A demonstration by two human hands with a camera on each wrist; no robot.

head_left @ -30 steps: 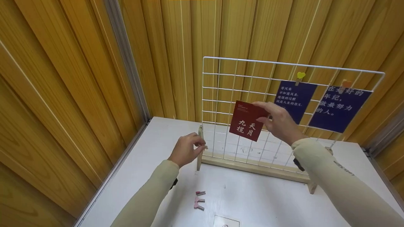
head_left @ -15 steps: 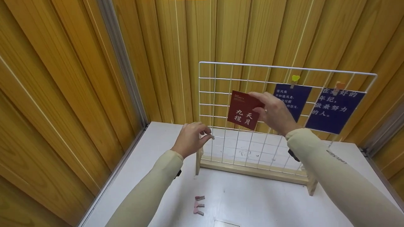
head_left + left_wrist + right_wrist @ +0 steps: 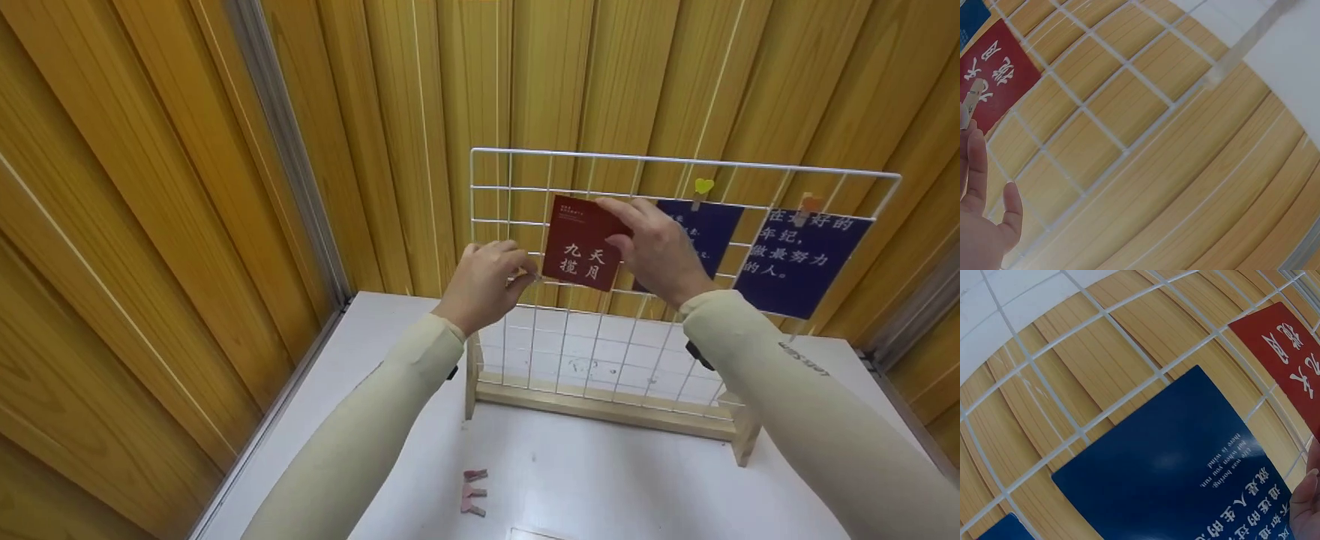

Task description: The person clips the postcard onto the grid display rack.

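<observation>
My right hand (image 3: 660, 247) pinches a red card (image 3: 581, 240) with white characters by its upper right side, holding it against the white wire grid (image 3: 600, 155). In the right wrist view only the thumb (image 3: 1304, 498) and a bit of that hand show at the edge. My left hand (image 3: 489, 286) is raised to the card's lower left. Between its fingertips it pinches a small wooden clip (image 3: 973, 100), which overlaps the red card in the left wrist view. Just right of the red card hangs a blue card (image 3: 712, 229), partly hidden behind my right hand.
A yellow heart clip (image 3: 703, 185) holds that blue card; an orange clip (image 3: 811, 202) holds a second blue card (image 3: 795, 259). The grid stands in a wooden base (image 3: 600, 405) on a white table (image 3: 585, 465). Several pinkish clips (image 3: 472, 492) lie in front. Wood-patterned walls (image 3: 360, 112) rise behind.
My right hand has lifted the red card higher on the grid. My left hand has risen and moved right, toward the card, with the clip in its fingers.
</observation>
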